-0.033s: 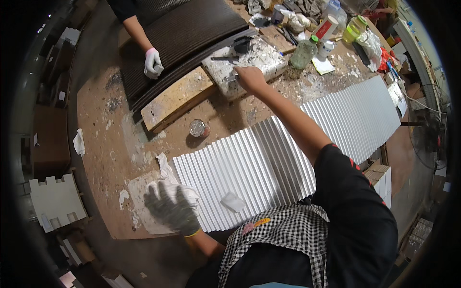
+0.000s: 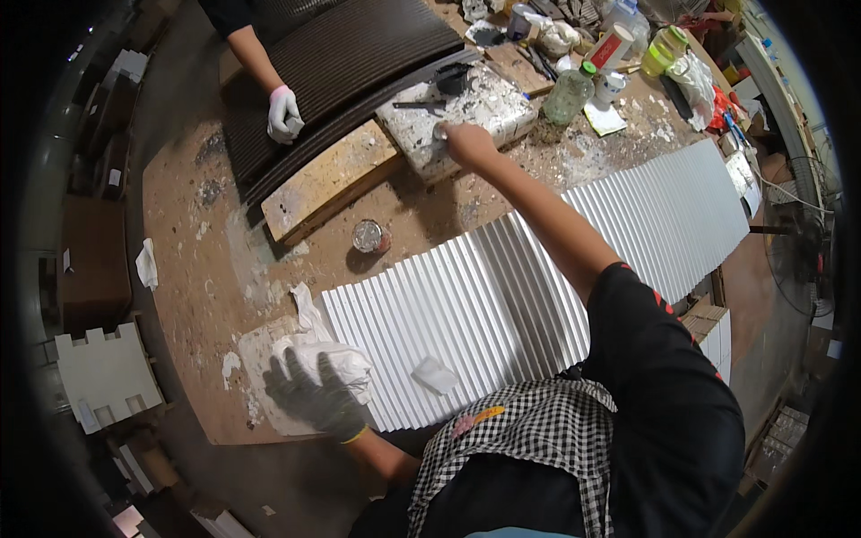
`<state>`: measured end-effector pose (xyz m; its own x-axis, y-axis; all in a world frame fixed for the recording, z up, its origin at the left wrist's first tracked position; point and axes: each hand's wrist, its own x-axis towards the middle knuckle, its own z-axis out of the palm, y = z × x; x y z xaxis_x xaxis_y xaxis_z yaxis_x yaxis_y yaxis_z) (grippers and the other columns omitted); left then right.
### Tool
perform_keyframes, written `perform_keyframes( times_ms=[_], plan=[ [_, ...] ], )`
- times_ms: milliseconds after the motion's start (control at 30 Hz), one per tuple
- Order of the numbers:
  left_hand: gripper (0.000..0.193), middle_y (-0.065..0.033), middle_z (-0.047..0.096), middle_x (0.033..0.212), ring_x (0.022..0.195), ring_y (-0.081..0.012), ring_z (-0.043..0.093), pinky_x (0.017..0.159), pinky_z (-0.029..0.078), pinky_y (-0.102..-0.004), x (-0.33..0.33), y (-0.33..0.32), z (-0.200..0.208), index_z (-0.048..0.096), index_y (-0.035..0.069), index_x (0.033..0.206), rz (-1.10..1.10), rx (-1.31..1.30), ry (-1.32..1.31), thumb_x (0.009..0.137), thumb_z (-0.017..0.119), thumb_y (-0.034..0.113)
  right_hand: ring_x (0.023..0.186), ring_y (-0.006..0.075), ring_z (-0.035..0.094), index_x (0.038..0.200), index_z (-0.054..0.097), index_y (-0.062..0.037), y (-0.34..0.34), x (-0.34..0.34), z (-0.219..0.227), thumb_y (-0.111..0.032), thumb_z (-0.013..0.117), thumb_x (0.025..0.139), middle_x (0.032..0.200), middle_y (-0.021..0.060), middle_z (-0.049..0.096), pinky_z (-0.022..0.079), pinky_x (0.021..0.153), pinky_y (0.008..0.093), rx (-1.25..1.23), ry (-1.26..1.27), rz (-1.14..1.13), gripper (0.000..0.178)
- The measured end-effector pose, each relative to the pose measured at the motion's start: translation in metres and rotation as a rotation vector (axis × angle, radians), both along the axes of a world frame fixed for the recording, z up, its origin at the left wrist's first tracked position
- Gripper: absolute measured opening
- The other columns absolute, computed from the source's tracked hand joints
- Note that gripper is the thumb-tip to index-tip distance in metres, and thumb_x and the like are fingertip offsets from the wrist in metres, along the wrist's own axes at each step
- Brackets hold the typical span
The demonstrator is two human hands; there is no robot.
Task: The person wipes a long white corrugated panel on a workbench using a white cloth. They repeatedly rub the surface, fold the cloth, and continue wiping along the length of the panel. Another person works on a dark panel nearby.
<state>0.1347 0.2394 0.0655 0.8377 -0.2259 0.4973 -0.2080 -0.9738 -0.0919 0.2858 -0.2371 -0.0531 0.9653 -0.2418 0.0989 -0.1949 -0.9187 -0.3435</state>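
My left hand [image 2: 314, 394], in a grey glove with a yellow cuff, is open with its fingers spread. It is blurred, over or beside a bunched white cloth [image 2: 339, 363] at the table's near left; contact is unclear. My bare right hand [image 2: 468, 145] reaches across to a white-smeared block [image 2: 502, 109], its fingers closed around a small flat-bladed scraper [image 2: 439, 132], mostly hidden by the hand. A black strip-like tool [image 2: 418, 105] and a dark lump [image 2: 453, 79] lie on that block. Under my right arm lies a silver ridged panel [image 2: 448, 314] with a small white pad [image 2: 435, 375] on it.
A co-worker's white-gloved hand [image 2: 284, 117] rests on a dark ridged panel [image 2: 359, 54] at the far left. A wooden block [image 2: 332, 184] and a small jar [image 2: 370, 237] stand nearby. A green-capped bottle [image 2: 569, 94] and clutter fill the far right. A fan [image 2: 798, 233] stands right.
My left hand has shifted slightly, its fingers still spread. My right hand has turned a little by the white-smeared block, and less of the blade shows. The co-worker's gloved hand moved slightly upward.
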Motion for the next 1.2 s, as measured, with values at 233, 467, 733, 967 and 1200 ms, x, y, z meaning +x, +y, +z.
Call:
perform_keyframes(
  times_ms=[233,467,733,967,1200],
  plan=[
    [0.053,-0.0200,0.056,0.138,0.128,-0.0397,0.051,0.107,0.040,-0.0535,-0.011,0.069,-0.082,0.061,0.011,0.135,0.177,-0.304,0.155,0.096,0.062,0.047,0.078,0.0270,0.072,0.140,0.058,-0.0165,0.066,-0.001,0.061,-0.043,0.070,0.092,0.081,0.0122,0.073,0.058,0.066,0.0418,0.421,0.209,-0.076,0.056],
    [0.055,-0.0210,0.059,0.133,0.123,-0.0408,0.055,0.105,0.043,-0.0533,0.000,0.064,-0.091,0.059,0.014,0.137,0.153,-0.116,0.059,0.096,0.060,0.050,0.095,0.0302,0.070,0.141,0.053,-0.0090,0.207,-0.019,0.036,-0.057,0.081,0.076,0.127,0.0189,0.057,0.059,0.074,0.0417,0.149,0.219,0.191,0.086],
    [0.056,-0.0197,0.057,0.140,0.127,-0.0406,0.053,0.107,0.040,-0.0566,0.005,0.063,-0.096,0.059,0.014,0.138,0.145,-0.112,0.054,0.098,0.055,0.054,0.094,0.0316,0.073,0.112,0.072,-0.0075,0.230,-0.003,0.000,-0.044,0.086,0.067,0.109,0.0168,0.070,0.059,0.075,0.0432,0.000,0.395,0.237,0.059],
    [0.055,-0.0184,0.056,0.140,0.129,-0.0399,0.052,0.110,0.039,-0.0562,-0.008,0.067,-0.090,0.057,0.015,0.140,0.204,-0.089,0.049,0.100,0.053,0.053,0.069,0.0174,0.071,0.097,0.079,-0.0151,0.112,0.042,0.110,-0.061,0.071,0.086,0.084,0.0045,0.075,0.062,0.064,0.0356,0.037,0.602,0.126,0.048],
    [0.056,-0.0167,0.057,0.139,0.128,-0.0378,0.053,0.110,0.039,-0.0552,0.000,0.059,-0.088,0.057,0.017,0.140,0.189,-0.092,0.066,0.099,0.054,0.056,0.079,0.0288,0.075,0.099,0.071,-0.0061,0.019,0.029,0.106,-0.064,0.072,0.078,0.085,0.0142,0.074,0.061,0.069,0.0420,-0.222,0.230,-0.110,0.062]
  ],
)
